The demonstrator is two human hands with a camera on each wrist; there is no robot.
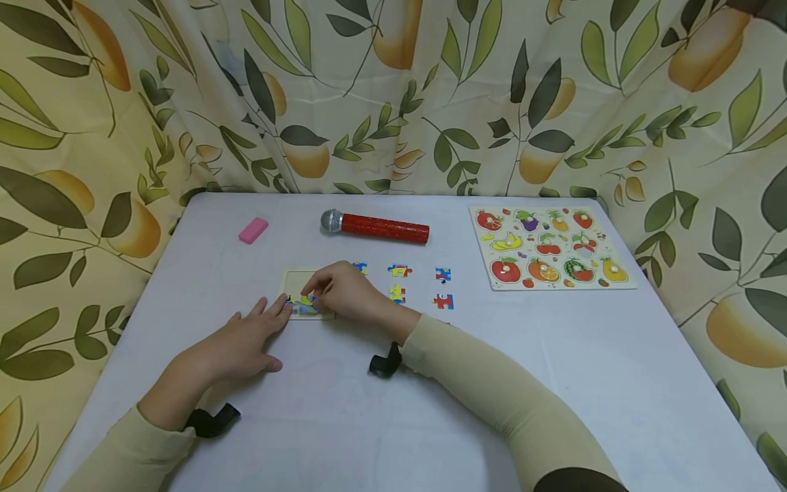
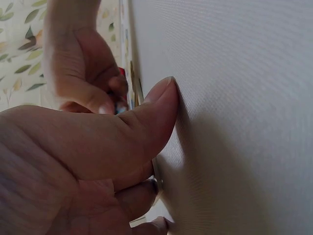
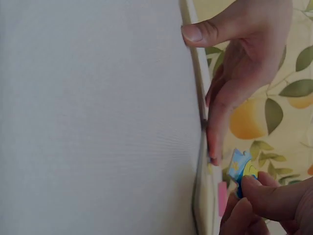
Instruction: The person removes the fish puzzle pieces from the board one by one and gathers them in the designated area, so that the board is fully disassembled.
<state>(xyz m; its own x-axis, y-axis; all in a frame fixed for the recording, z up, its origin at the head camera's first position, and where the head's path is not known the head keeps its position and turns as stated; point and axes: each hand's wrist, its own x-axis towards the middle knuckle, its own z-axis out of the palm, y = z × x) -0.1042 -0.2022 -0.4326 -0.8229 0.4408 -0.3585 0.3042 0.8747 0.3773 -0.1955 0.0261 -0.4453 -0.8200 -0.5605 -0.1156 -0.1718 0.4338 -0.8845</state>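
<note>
A small puzzle tray point(image 1: 301, 279) lies on the white table, with blue and yellow pieces along its near side. My left hand point(image 1: 242, 345) is spread palm-down, its fingertips at the tray's left edge and its thumb out to the side. Over the tray, my right hand point(image 1: 347, 294) pinches a jigsaw piece between thumb and finger. In the right wrist view this jigsaw piece point(image 3: 239, 164) is blue and yellow, tilted up and held above the tray. The right hand partly hides the tray in the head view.
Several loose jigsaw pieces point(image 1: 399, 270) lie right of the tray. Behind it are a red microphone point(image 1: 384, 227) and a pink block point(image 1: 253, 230). A fruit puzzle board point(image 1: 500, 281) lies at the back right, before a leaf-patterned curtain point(image 1: 393, 102).
</note>
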